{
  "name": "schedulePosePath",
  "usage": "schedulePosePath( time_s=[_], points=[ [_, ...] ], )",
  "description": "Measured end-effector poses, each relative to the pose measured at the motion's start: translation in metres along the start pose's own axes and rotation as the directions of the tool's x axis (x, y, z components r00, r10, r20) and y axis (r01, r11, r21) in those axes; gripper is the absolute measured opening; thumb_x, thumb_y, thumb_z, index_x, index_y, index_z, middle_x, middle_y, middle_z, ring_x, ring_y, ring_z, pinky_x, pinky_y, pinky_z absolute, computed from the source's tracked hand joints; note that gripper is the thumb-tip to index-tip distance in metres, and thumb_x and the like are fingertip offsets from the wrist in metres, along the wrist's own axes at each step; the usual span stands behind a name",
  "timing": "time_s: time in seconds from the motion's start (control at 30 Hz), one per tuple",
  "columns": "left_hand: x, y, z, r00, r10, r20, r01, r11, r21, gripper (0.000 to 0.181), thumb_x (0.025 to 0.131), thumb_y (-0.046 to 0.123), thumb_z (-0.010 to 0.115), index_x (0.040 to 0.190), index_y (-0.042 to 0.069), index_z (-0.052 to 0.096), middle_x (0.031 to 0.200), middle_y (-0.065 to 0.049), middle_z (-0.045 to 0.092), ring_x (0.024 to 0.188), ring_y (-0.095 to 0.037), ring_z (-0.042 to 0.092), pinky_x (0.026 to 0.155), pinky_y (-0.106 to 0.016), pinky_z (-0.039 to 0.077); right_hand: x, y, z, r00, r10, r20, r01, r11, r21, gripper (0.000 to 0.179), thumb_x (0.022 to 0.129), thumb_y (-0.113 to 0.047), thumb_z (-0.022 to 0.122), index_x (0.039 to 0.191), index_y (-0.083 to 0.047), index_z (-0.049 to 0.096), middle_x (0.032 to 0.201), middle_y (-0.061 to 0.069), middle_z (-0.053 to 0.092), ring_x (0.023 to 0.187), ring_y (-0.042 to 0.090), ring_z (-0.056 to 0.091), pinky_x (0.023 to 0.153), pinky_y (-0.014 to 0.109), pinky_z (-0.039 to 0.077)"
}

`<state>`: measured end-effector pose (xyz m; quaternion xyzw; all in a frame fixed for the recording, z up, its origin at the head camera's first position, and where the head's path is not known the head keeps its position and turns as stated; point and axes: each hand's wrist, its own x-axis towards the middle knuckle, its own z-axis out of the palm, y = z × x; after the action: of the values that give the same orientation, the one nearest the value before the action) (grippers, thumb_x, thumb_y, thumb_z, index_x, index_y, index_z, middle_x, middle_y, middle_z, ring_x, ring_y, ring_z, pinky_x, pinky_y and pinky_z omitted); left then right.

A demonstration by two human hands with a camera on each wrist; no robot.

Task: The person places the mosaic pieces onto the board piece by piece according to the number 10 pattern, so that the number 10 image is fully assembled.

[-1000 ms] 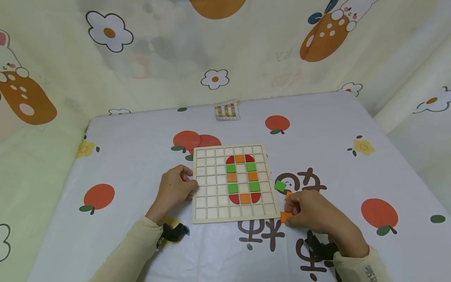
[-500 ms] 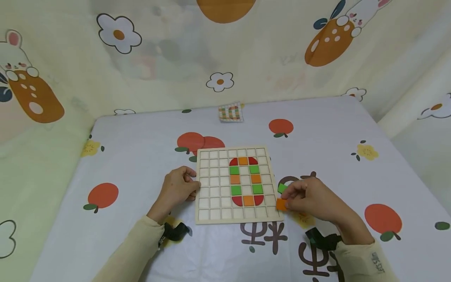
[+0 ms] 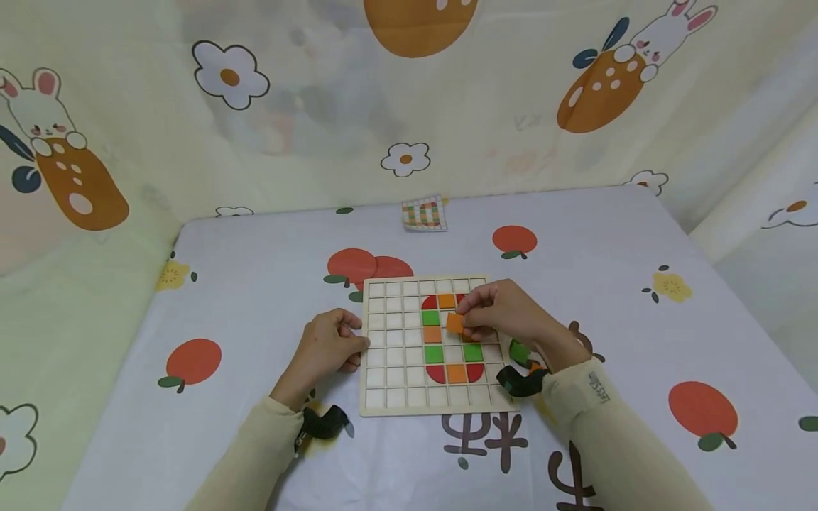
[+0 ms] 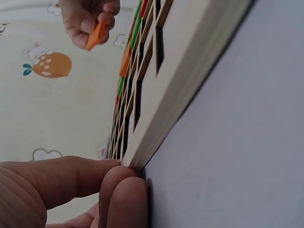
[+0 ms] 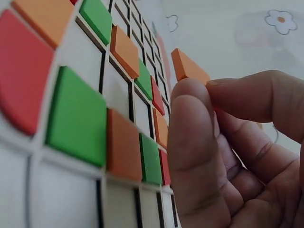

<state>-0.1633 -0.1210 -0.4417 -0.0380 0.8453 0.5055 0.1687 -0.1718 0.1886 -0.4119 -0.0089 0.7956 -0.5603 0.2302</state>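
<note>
- We count two bare hands, one left hand (image 3: 326, 346) and one right hand (image 3: 510, 316).
- There is one pale wooden square board (image 3: 441, 411), with seven rows of seven square cells (image 3: 395, 356).
- Set in the cells, we count twelve tiles: four flat red tiles with a rounded corner (image 3: 436, 374), four flat orange square tiles (image 3: 432, 334) and four flat green square tiles (image 3: 434, 354).
- We find one more orange square tile (image 3: 454, 323) between the right hand's fingers.
- Beside the board, we make out one loose green tile (image 3: 520, 351) and one loose orange tile (image 3: 535, 367), both partly hidden.
- We see one small multicoloured grid-patterned card (image 3: 424, 213).
</note>
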Motion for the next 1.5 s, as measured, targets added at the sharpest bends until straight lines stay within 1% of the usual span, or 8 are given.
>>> schedulePosePath(
  time_s=[0.13, 0.4, 0.53, 0.67, 0.83, 1.0, 1.2, 1.5],
  points=[
    [0.003, 0.001, -0.003, 1.0, -0.006, 0.011, 0.006, 1.0, -0.011, 0.027, 0.088, 0.004, 0.079, 0.11, 0.0, 0.064, 0.083, -0.011, 0.065, 0.056, -0.016, 0.067, 0.054, -0.029, 0.06, 0.018, -0.011, 0.006, 1.0, 0.012, 0.001, -0.012, 1.0, 0.022, 0.019, 0.094, -0.006, 0.071, 0.109, 0.005, 0.07, 0.092, 0.014, 0.074, 0.074, 0.02, 0.071, 0.074, 0.031, 0.063],
    [0.012, 0.003, -0.005, 0.999, 0.032, 0.036, -0.031, 0.999, -0.022, 0.027, 0.088, 0.005, 0.08, 0.11, 0.001, 0.065, 0.083, -0.011, 0.065, 0.055, -0.016, 0.067, 0.054, -0.029, 0.061, 0.053, -0.033, 0.023, 1.0, 0.013, 0.021, -0.014, 0.998, 0.063, 0.016, 0.096, -0.006, 0.069, 0.109, 0.004, 0.07, 0.088, 0.014, 0.074, 0.072, 0.02, 0.07, 0.073, 0.032, 0.064],
    [0.015, 0.002, -0.005, 0.998, 0.033, 0.055, -0.032, 0.999, -0.023, 0.027, 0.089, 0.005, 0.08, 0.111, 0.001, 0.064, 0.082, -0.011, 0.066, 0.055, -0.016, 0.068, 0.054, -0.03, 0.061, 0.07, -0.041, 0.034, 0.999, 0.012, 0.037, -0.014, 0.998, 0.068, 0.016, 0.097, -0.007, 0.068, 0.11, 0.003, 0.07, 0.088, 0.013, 0.074, 0.072, 0.02, 0.071, 0.074, 0.032, 0.064],
    [0.016, 0.0, -0.006, 0.998, 0.019, 0.063, -0.017, 1.0, -0.026, 0.027, 0.089, 0.005, 0.08, 0.111, 0.002, 0.064, 0.083, -0.011, 0.066, 0.056, -0.017, 0.068, 0.054, -0.03, 0.061, 0.084, -0.048, 0.045, 0.998, 0.008, 0.063, -0.011, 0.999, 0.039, 0.017, 0.099, -0.009, 0.068, 0.111, 0.002, 0.071, 0.091, 0.014, 0.074, 0.075, 0.021, 0.072, 0.076, 0.033, 0.064],
    [0.013, 0.0, -0.004, 0.997, 0.019, 0.072, -0.017, 0.999, -0.03, 0.027, 0.089, 0.005, 0.08, 0.11, 0.002, 0.064, 0.083, -0.011, 0.066, 0.056, -0.017, 0.068, 0.054, -0.03, 0.061, 0.099, -0.052, 0.058, 0.997, 0.035, 0.073, -0.034, 0.999, -0.012, 0.015, 0.098, -0.01, 0.07, 0.108, 0.001, 0.073, 0.088, 0.012, 0.074, 0.071, 0.019, 0.071, 0.07, 0.03, 0.063],
    [0.01, -0.001, -0.002, 0.997, 0.018, 0.073, -0.016, 1.0, -0.027, 0.027, 0.089, 0.006, 0.08, 0.11, 0.002, 0.064, 0.081, -0.011, 0.065, 0.056, -0.017, 0.068, 0.053, -0.03, 0.061, 0.104, -0.054, 0.066, 0.997, 0.047, 0.065, -0.043, 0.997, -0.065, 0.012, 0.097, -0.008, 0.069, 0.104, 0.001, 0.073, 0.083, 0.012, 0.073, 0.068, 0.018, 0.069, 0.067, 0.028, 0.063],
    [0.008, -0.003, -0.002, 0.998, 0.015, 0.069, -0.013, 0.999, -0.03, 0.026, 0.089, 0.006, 0.079, 0.109, 0.002, 0.063, 0.08, -0.01, 0.066, 0.055, -0.016, 0.067, 0.053, -0.029, 0.06, 0.103, -0.054, 0.073, 0.997, 0.056, 0.057, -0.048, 0.992, -0.12, 0.01, 0.097, -0.008, 0.07, 0.102, 0.0, 0.074, 0.085, 0.011, 0.073, 0.07, 0.018, 0.068, 0.067, 0.026, 0.062],
    [0.006, -0.006, -0.006, 0.999, 0.004, 0.041, -0.003, 1.0, -0.03, 0.026, 0.089, 0.006, 0.079, 0.109, 0.002, 0.064, 0.081, -0.01, 0.065, 0.056, -0.016, 0.067, 0.053, -0.029, 0.06, 0.105, -0.058, 0.08, 0.997, 0.043, 0.061, -0.034, 0.99, -0.134, 0.011, 0.097, -0.009, 0.071, 0.102, 0.0, 0.075, 0.087, 0.011, 0.074, 0.072, 0.018, 0.068, 0.069, 0.027, 0.062]
  ],
)
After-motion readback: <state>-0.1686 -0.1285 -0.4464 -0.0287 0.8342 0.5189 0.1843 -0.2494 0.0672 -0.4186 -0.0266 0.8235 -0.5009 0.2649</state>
